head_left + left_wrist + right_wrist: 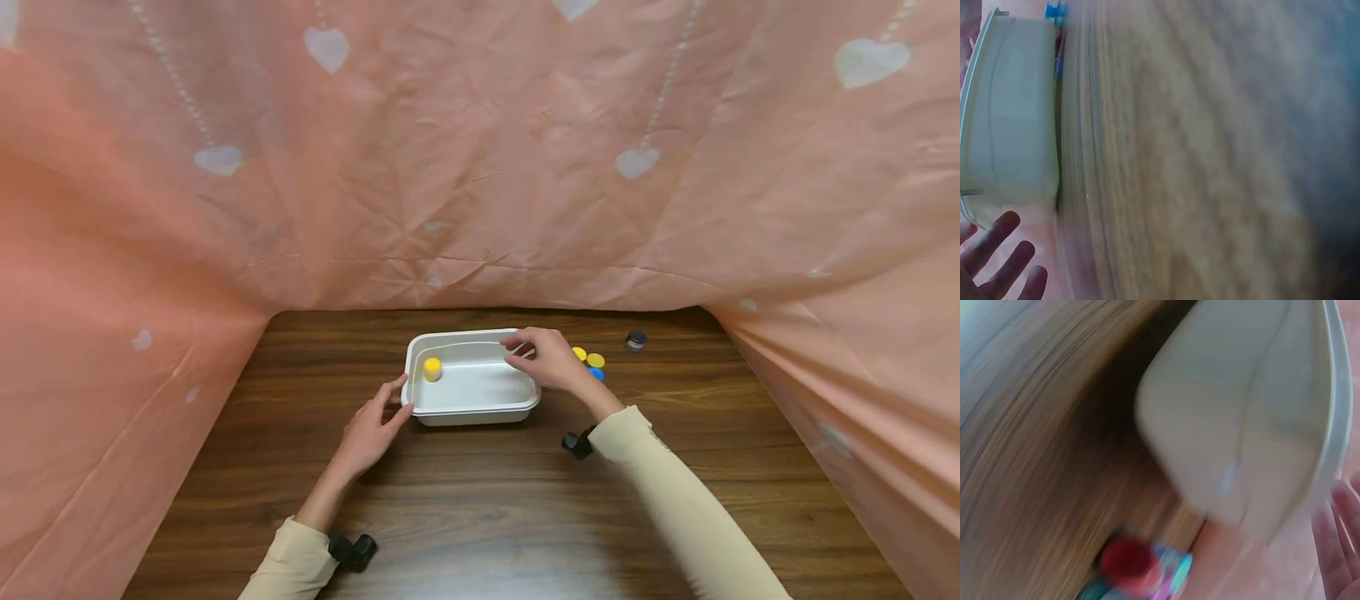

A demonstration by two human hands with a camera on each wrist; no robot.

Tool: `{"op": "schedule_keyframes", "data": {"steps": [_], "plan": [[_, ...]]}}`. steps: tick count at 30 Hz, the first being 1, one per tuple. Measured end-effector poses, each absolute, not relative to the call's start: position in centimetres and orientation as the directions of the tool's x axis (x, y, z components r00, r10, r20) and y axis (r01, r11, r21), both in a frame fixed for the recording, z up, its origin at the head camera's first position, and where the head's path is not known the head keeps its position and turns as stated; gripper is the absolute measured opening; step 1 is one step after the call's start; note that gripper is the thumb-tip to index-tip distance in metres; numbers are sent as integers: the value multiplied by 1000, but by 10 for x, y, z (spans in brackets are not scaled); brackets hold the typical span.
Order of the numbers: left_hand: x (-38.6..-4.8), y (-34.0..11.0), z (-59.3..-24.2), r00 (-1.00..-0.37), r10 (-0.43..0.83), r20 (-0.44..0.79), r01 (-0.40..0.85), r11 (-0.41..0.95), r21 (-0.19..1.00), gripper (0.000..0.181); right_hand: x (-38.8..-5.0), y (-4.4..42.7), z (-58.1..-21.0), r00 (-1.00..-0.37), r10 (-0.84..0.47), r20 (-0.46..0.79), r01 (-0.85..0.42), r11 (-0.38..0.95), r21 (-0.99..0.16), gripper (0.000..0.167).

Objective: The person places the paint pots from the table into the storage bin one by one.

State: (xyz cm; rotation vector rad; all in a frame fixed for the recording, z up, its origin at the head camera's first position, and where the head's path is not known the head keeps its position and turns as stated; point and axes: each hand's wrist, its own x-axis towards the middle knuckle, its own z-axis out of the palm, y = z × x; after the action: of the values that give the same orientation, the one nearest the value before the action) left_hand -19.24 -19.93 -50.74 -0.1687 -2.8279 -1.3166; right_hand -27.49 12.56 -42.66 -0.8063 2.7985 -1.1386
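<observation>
A white plastic basin (471, 418) stands on the wooden table, with a small yellow-lidded jar (432, 370) inside near its left end. My left hand (370, 427) is at the basin's left end, thumb and fingers spread and touching its rim. In the left wrist view, the fingers (1001, 240) extend beside the basin's outer wall (1019, 119). Above the basin's right end hovers my right hand (546, 358), fingers slightly bent, and nothing shows between them. Those fingers (1335, 540) appear loosely extended by the rim in the right wrist view.
Right of the basin sit small pots with yellow lids (596, 360) and a blue lid (596, 374), partly behind my right hand. A dark-lidded jar (636, 340) stands farther right. In the right wrist view, a red piece (1130, 564) is blurred. A pink curtain (480, 167) encloses the table.
</observation>
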Motion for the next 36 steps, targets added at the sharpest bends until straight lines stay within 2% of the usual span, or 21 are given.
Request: {"op": "schedule_keyframes", "data": {"steps": [6, 16, 28, 36], "plan": [[-192, -196, -508, -993, 102, 59, 111, 633, 766, 56, -272, 174, -434, -905, -362, 225, -418, 647, -638, 28], [-192, -196, -510, -993, 107, 58, 111, 607, 787, 56, -269, 234, -452, -956, -247, 160, -290, 707, -644, 31], [-192, -196, -507, -994, 104, 40, 96, 617, 781, 57, -267, 259, -475, -984, -162, 74, -171, 743, -647, 34], [-194, -195, -505, -993, 114, 40, 103, 621, 777, 57, -267, 265, -487, -987, -153, 50, -147, 740, -656, 33]]}}
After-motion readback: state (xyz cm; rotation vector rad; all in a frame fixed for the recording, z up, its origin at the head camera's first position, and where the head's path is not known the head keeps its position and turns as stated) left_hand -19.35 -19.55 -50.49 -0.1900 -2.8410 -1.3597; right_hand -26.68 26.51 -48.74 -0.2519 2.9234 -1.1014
